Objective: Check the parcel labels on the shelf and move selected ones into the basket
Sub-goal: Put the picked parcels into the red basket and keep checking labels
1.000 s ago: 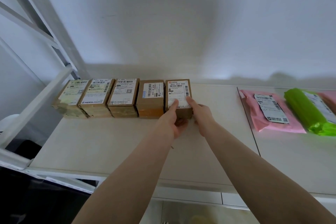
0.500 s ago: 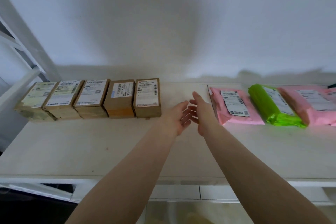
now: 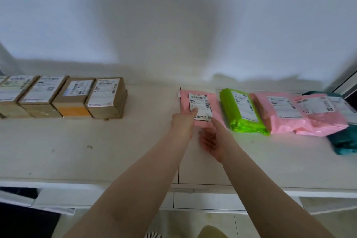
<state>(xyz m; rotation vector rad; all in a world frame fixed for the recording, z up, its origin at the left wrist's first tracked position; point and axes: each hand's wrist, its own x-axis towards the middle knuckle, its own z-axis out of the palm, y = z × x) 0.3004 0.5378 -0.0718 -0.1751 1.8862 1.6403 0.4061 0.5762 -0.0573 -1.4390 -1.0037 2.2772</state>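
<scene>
A pink parcel (image 3: 214, 102) with a white barcode label (image 3: 200, 101) lies flat on the white shelf (image 3: 92, 150), just right of its middle. My left hand (image 3: 182, 123) holds the parcel's near left corner, thumb pressed on the label. My right hand (image 3: 211, 138) sits at the parcel's near edge, fingers apart, index finger touching beside the label's lower right corner. A row of brown cardboard boxes (image 3: 105, 98) with labels stands at the left.
Right of the pink parcel lie a green parcel (image 3: 241, 110), two more pink parcels (image 3: 282, 116) and a teal one (image 3: 345, 141), partly overlapping. A pale yellow object (image 3: 210, 232) shows below the shelf edge at the bottom. A white wall backs the shelf.
Both hands left the rightmost cardboard box, which stays in the row, and moved right to the first pink parcel. My view has swung right, showing more soft parcels.
</scene>
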